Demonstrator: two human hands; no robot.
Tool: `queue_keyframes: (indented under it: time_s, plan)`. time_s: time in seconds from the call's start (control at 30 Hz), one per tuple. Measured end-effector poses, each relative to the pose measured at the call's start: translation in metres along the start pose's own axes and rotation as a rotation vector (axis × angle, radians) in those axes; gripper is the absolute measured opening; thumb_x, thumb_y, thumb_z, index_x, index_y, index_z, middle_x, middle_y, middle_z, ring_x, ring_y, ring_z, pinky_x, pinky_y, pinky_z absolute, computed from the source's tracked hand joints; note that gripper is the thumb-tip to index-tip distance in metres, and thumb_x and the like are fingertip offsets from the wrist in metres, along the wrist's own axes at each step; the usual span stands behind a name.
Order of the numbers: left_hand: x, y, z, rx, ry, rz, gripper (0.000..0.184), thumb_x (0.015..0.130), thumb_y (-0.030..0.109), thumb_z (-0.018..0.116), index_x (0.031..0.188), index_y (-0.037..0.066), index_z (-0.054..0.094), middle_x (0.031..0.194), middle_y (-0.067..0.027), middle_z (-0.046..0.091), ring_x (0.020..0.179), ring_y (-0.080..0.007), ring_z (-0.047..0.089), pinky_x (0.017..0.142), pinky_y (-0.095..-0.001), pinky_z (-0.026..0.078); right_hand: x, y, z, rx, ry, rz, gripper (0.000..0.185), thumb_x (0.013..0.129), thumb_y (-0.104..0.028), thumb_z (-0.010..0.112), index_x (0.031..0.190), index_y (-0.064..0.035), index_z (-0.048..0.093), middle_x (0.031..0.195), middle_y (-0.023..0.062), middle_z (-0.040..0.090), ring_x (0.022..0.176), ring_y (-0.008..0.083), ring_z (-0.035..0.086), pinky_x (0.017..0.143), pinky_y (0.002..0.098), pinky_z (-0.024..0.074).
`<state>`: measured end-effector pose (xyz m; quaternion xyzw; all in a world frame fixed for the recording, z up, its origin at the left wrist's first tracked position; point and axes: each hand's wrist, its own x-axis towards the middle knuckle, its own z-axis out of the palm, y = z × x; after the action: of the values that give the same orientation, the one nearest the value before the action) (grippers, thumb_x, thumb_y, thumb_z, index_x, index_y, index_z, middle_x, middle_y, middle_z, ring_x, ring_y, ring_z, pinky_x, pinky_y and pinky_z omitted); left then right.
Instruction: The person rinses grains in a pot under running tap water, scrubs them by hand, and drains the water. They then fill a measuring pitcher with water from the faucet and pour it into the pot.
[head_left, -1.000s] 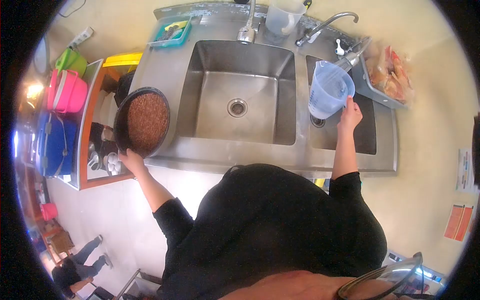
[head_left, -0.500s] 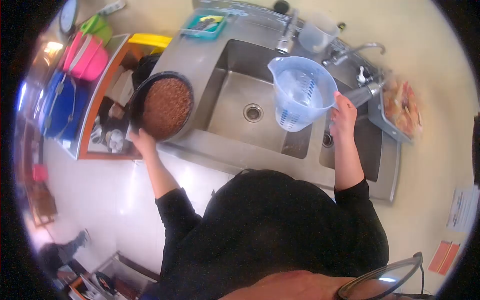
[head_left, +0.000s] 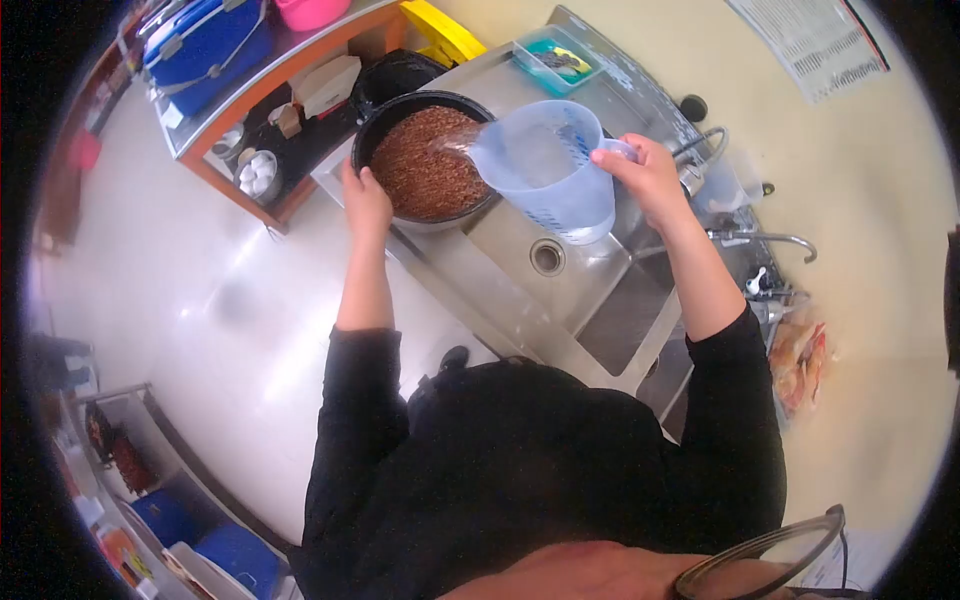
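My left hand is closed on the near left rim of a round black-rimmed bucket, which rests at the left end of the steel sink counter. Reddish-brown granules fill much of it. With my right hand I grip the handle of a clear bluish plastic measuring jug. The jug is tilted left, its spout over the bucket's right edge, and water runs from it onto the granules. Blue scale marks show on the jug's side.
Beneath the jug lies a steel sink basin with a drain. Taps line the back right. A teal tray stands at the back of the counter. To the left is an orange-framed shelf with a blue cooler on top.
My view has turned left. The jug has moved from above the sink to the bucket and tipped, and water now flows out. My left hand stays on the bucket.
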<state>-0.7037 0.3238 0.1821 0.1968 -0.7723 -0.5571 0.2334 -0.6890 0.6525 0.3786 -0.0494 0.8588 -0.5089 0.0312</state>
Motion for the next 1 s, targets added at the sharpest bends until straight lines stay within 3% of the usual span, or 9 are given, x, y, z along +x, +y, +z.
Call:
queue_keyframes:
  time_s: [0.23,0.33,0.43,0.73,1.0]
  plan:
    - [-0.004,0.011,-0.002,0.002,0.031,-0.031,0.039,0.094,0.013,0.04,0.131,0.001,0.041,0.121,-0.0219,0.055,0.113,-0.0365,0.052,0.095,-0.0404,0.04,0.022,-0.027,0.025,-0.474,-0.007,-0.036,0.05,0.069,-0.047,0.074,0.087,-0.0002,0.066,0.077,0.014,0.066,0.071,0.0236,0.064,0.065,0.0339,0.0489]
    - [-0.002,0.006,-0.002,0.006,0.0,-0.032,0.039,0.093,0.012,0.039,0.131,0.002,0.041,0.123,-0.02,0.054,0.114,-0.0357,0.051,0.096,-0.0401,0.039,0.02,-0.05,0.031,-0.699,-0.014,-0.074,0.055,0.069,-0.046,0.074,0.089,0.0042,0.063,0.077,0.0137,0.064,0.072,0.0201,0.06,0.065,0.0313,0.0463]
    - [0.0,0.003,-0.001,-0.046,-0.017,-0.036,0.039,0.092,0.012,0.038,0.131,0.004,0.041,0.125,-0.0188,0.053,0.116,-0.0349,0.05,0.096,-0.0396,0.039,0.028,-0.051,0.034,-0.81,-0.028,-0.115,0.059,0.07,-0.053,0.069,0.095,-0.0001,0.066,0.088,0.0184,0.066,0.083,0.033,0.064,0.072,0.0397,0.0497]
    - [0.001,-0.002,0.001,-0.02,-0.001,-0.059,0.041,0.093,0.013,0.038,0.132,0.003,0.04,0.127,-0.0188,0.052,0.117,-0.0341,0.049,0.097,-0.0392,0.038,0.041,-0.066,0.047,-1.017,-0.049,-0.262,0.055,0.071,-0.052,0.069,0.096,-0.0035,0.065,0.087,0.0184,0.065,0.083,0.0347,0.063,0.07,0.0406,0.0493]
    - [-0.002,0.0,0.001,-0.007,0.001,-0.079,0.041,0.093,0.013,0.039,0.133,0.003,0.04,0.127,-0.019,0.052,0.117,-0.0339,0.049,0.097,-0.0389,0.038,0.053,-0.072,0.076,-1.185,-0.111,-0.48,0.039,0.075,-0.043,0.067,0.084,-0.0053,0.059,0.071,0.0118,0.064,0.07,0.0335,0.063,0.059,0.0443,0.0478]
